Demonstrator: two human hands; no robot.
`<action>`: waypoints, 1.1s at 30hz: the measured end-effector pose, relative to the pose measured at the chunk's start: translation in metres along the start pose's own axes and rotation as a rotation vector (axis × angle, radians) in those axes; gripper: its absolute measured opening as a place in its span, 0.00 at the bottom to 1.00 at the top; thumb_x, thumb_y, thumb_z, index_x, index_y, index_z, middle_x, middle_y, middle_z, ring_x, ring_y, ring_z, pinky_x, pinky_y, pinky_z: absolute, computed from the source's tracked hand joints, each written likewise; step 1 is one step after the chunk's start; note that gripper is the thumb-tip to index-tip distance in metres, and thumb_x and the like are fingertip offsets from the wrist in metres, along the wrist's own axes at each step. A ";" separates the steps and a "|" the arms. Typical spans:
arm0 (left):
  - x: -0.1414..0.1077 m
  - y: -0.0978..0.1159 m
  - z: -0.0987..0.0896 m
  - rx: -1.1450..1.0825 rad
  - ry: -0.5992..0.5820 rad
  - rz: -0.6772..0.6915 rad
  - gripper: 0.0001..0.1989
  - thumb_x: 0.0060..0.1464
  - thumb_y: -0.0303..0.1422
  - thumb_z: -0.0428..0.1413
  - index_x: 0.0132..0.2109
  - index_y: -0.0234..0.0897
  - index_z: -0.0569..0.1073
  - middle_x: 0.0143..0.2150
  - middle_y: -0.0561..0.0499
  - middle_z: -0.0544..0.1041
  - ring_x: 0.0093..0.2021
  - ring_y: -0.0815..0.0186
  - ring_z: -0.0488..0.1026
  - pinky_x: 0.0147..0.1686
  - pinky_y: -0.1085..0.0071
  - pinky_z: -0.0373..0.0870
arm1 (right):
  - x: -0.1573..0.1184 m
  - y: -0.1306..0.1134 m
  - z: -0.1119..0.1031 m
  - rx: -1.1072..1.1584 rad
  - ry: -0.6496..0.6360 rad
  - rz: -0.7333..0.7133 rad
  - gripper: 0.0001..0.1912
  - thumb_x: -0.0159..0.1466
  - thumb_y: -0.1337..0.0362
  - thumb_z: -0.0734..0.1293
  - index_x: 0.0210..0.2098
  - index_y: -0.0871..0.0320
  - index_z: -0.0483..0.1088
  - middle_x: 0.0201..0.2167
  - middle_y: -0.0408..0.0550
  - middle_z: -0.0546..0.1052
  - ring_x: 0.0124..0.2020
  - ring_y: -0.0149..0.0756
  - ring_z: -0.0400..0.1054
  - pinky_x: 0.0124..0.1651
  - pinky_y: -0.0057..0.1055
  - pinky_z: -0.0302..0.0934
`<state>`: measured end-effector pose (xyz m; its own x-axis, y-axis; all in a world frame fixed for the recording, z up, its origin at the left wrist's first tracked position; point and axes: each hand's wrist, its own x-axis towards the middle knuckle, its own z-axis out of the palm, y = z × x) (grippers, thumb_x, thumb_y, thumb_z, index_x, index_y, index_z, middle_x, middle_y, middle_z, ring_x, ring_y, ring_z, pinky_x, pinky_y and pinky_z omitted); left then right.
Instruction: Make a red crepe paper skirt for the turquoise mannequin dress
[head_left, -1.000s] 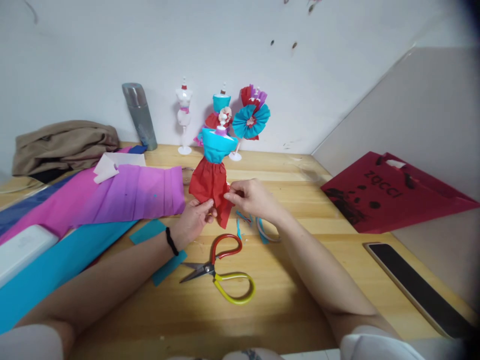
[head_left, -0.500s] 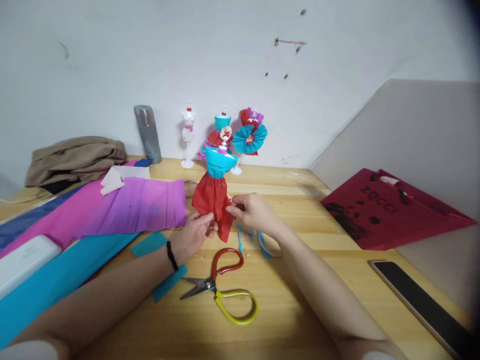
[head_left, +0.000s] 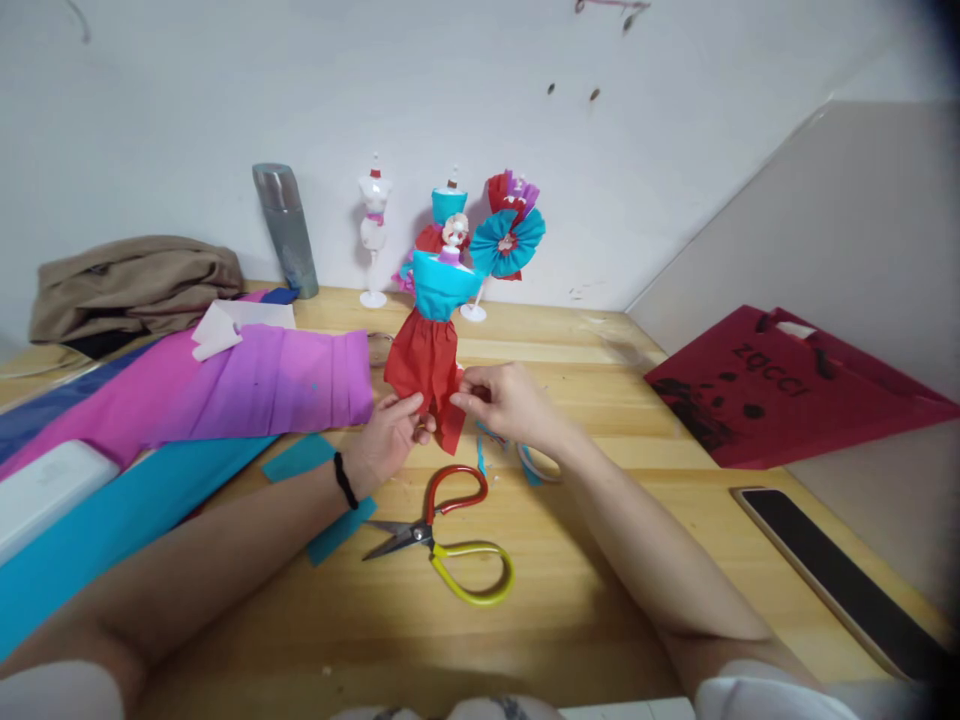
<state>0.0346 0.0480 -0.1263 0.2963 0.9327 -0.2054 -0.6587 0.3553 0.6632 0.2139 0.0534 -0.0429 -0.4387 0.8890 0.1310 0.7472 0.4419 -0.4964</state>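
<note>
In front of me stands a small dress form [head_left: 448,285] with a turquoise paper top and a gathered red crepe paper skirt [head_left: 424,352]. My left hand [head_left: 390,437] pinches the skirt's lower hem from the left. At its right edge my right hand [head_left: 506,402] grips the same red paper between thumb and fingers. The stand beneath the skirt is hidden. Just nearer to me lie scissors [head_left: 431,535] with one red and one yellow handle, blades apart. A roll of tape [head_left: 537,461] and turquoise scraps [head_left: 482,455] lie under my right wrist.
Behind are a bare white dress form [head_left: 373,235] and others in coloured paper [head_left: 508,242]. Purple crepe paper [head_left: 300,385], turquoise paper [head_left: 150,500], brown cloth [head_left: 142,290] and a flask [head_left: 285,230] are on the left. A red bag [head_left: 795,390] and a phone [head_left: 840,575] lie right.
The whole view has shifted, so things appear higher in the picture. Both hands keep their hold on the red skirt, with only slight finger movement.
</note>
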 end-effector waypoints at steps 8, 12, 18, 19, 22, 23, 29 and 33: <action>0.000 -0.001 0.001 0.035 -0.029 0.009 0.11 0.43 0.27 0.70 0.27 0.34 0.73 0.26 0.52 0.79 0.25 0.70 0.73 0.24 0.74 0.63 | -0.004 -0.003 0.010 -0.059 -0.062 0.013 0.06 0.64 0.65 0.68 0.30 0.58 0.70 0.25 0.43 0.74 0.25 0.30 0.63 0.31 0.28 0.48; 0.002 -0.004 0.000 0.085 -0.029 0.027 0.11 0.42 0.26 0.71 0.28 0.33 0.74 0.24 0.53 0.78 0.23 0.72 0.72 0.25 0.75 0.65 | -0.004 -0.011 0.013 -0.222 -0.050 0.069 0.13 0.65 0.56 0.69 0.31 0.59 0.72 0.27 0.49 0.77 0.27 0.35 0.67 0.31 0.30 0.48; 0.003 -0.005 -0.002 0.128 -0.055 0.036 0.11 0.41 0.24 0.70 0.26 0.32 0.73 0.23 0.53 0.76 0.23 0.73 0.71 0.23 0.77 0.62 | -0.005 -0.019 0.022 -0.396 -0.042 0.096 0.13 0.68 0.59 0.63 0.36 0.60 0.75 0.33 0.56 0.81 0.31 0.42 0.73 0.29 0.32 0.47; 0.003 -0.005 -0.001 0.124 -0.053 0.036 0.11 0.41 0.24 0.70 0.26 0.32 0.74 0.24 0.53 0.76 0.23 0.73 0.71 0.23 0.77 0.62 | -0.005 -0.019 0.023 -0.403 -0.038 0.089 0.12 0.68 0.61 0.62 0.36 0.60 0.75 0.33 0.55 0.81 0.31 0.42 0.73 0.29 0.32 0.47; 0.003 -0.002 0.001 0.077 -0.014 0.013 0.10 0.43 0.25 0.67 0.26 0.33 0.71 0.23 0.53 0.75 0.22 0.71 0.71 0.21 0.76 0.60 | -0.005 -0.018 0.024 -0.393 -0.033 0.077 0.12 0.68 0.62 0.62 0.36 0.60 0.76 0.32 0.55 0.82 0.31 0.40 0.73 0.30 0.32 0.49; 0.003 -0.001 0.002 0.057 0.006 -0.002 0.10 0.44 0.25 0.66 0.26 0.34 0.70 0.23 0.53 0.75 0.22 0.71 0.71 0.21 0.75 0.60 | -0.006 -0.019 0.023 -0.382 -0.036 0.075 0.12 0.68 0.62 0.62 0.36 0.60 0.76 0.32 0.54 0.82 0.31 0.40 0.73 0.30 0.31 0.49; 0.003 0.001 0.008 0.043 0.011 -0.007 0.08 0.48 0.23 0.57 0.25 0.35 0.68 0.21 0.52 0.73 0.21 0.69 0.70 0.20 0.73 0.60 | -0.007 -0.022 0.022 -0.405 -0.041 0.085 0.15 0.68 0.54 0.65 0.35 0.60 0.76 0.32 0.55 0.81 0.30 0.41 0.73 0.30 0.32 0.49; 0.003 -0.001 0.008 0.071 -0.013 0.004 0.07 0.47 0.22 0.57 0.24 0.34 0.69 0.21 0.51 0.73 0.21 0.69 0.69 0.21 0.73 0.61 | -0.008 -0.021 0.024 -0.453 -0.012 0.077 0.14 0.68 0.56 0.65 0.35 0.60 0.76 0.31 0.56 0.81 0.30 0.42 0.73 0.29 0.33 0.47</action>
<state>0.0410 0.0503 -0.1218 0.3029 0.9331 -0.1937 -0.6090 0.3458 0.7138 0.1897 0.0343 -0.0547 -0.3773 0.9210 0.0975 0.9196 0.3850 -0.0783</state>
